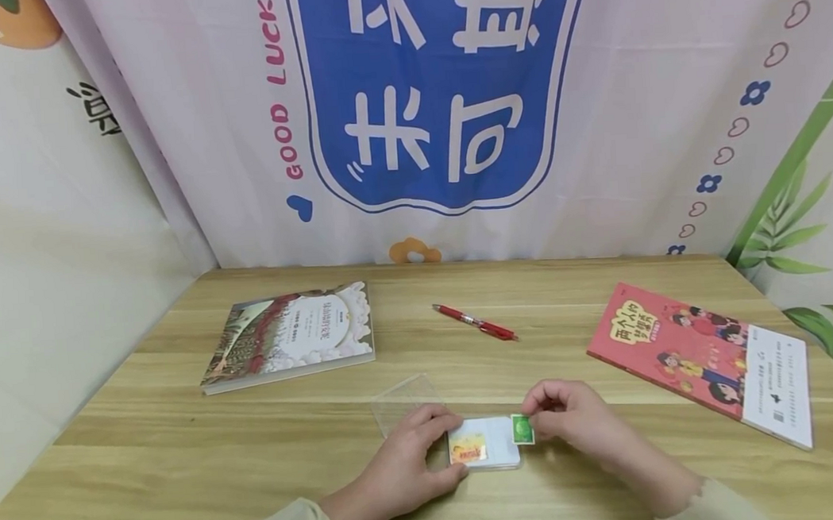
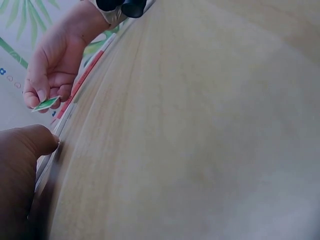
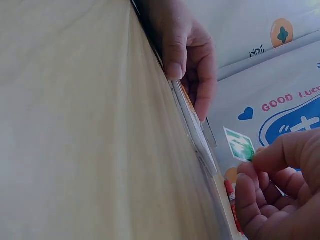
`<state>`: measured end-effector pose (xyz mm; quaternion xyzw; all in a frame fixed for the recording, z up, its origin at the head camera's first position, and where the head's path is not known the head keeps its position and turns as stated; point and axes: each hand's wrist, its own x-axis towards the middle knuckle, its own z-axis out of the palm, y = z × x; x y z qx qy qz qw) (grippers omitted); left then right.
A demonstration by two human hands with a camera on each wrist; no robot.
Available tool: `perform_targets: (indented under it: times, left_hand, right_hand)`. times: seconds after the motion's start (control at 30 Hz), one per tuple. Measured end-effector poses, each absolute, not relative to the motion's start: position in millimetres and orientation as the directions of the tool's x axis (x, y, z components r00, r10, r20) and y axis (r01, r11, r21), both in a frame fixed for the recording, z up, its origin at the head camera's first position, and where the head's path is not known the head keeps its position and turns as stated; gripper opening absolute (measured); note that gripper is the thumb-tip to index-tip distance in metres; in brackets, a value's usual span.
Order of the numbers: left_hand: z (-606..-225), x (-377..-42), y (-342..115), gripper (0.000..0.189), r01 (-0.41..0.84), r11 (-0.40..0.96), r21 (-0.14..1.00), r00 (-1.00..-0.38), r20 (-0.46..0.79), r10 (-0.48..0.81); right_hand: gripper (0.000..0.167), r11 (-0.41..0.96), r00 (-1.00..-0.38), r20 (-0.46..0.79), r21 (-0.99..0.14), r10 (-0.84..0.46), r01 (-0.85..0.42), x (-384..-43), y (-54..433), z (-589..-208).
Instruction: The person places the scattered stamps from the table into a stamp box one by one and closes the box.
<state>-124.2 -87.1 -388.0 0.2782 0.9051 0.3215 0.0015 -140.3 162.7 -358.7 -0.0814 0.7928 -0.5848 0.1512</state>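
A small white booklet or case [image 1: 501, 443] lies on the table, with a yellow-orange picture square [image 1: 469, 449] at its left part. My left hand [image 1: 410, 458] grips its left end, thumb at the near edge and fingers at the far edge. Off the right end, my right hand [image 1: 577, 419] pinches a small green stamp-like square with a white border [image 1: 522, 429] between thumb and finger. In the right wrist view the green square [image 3: 240, 145] is held up at a tilt, its face shiny. A clear plastic sheet or lid [image 1: 405, 400] lies behind the left hand, partly covered by it.
A red pen [image 1: 474, 322] lies farther back on the wooden table [image 1: 185, 457]. A thick illustrated book [image 1: 288, 335] is at the back left, and a pink-and-white book [image 1: 705, 362] at the right. A printed curtain [image 1: 237, 144] hangs behind the table.
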Motion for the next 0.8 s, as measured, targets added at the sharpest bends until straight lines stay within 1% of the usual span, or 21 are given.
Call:
perform_targets:
  times: [0.23, 0.5, 0.8]
  left_hand:
    - [-389, -125, -87, 0.047, 0.521, 0.628, 0.578, -0.836, 0.199, 0.511]
    - [-389, -125, -87, 0.047, 0.507, 0.627, 0.592, -0.842, 0.184, 0.507]
    - [-390, -125, -87, 0.046, 0.507, 0.624, 0.595, -0.842, 0.187, 0.506]
  right_hand:
    - [0.016, 0.298, -0.937, -0.143, -0.954, -0.32, 0.044, -140, 154, -363]
    - [0.012, 0.32, -0.936, -0.122, -0.947, -0.329, 0.01, -140, 148, -366]
    - [0.006, 0.421, -0.942, -0.047, -0.901, -0.334, -0.104, -141, 145, -371]
